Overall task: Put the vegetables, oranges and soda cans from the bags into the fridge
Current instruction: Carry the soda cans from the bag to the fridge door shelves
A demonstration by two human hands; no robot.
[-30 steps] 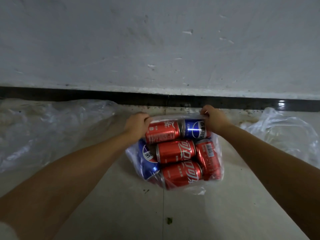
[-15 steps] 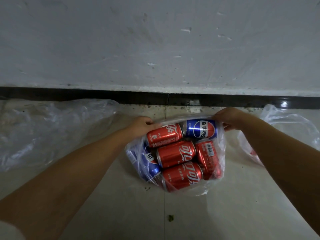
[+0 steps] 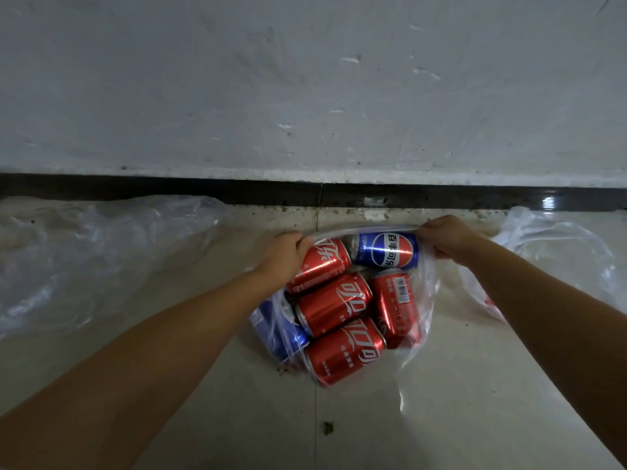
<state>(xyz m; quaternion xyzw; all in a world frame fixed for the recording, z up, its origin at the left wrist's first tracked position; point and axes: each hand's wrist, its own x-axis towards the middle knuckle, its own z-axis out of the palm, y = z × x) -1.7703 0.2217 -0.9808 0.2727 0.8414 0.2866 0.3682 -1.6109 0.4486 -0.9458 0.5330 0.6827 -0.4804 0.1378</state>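
On the tiled floor (image 3: 441,418) by the wall (image 3: 305,79): 1 clear plastic bag (image 3: 419,320) holding 4 red cans (image 3: 334,305) and 2 blue cans (image 3: 386,251), lying sideways. Bag's mouth pinched apart by left hand (image 3: 283,252) and right hand (image 3: 448,237), fingers curled. 2 more clear bags (image 3: 84,252) flanking.

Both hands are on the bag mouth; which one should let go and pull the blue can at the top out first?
Probably the right hand: it pinches the bag rim right beside the top blue can. The left hand is over a red can.
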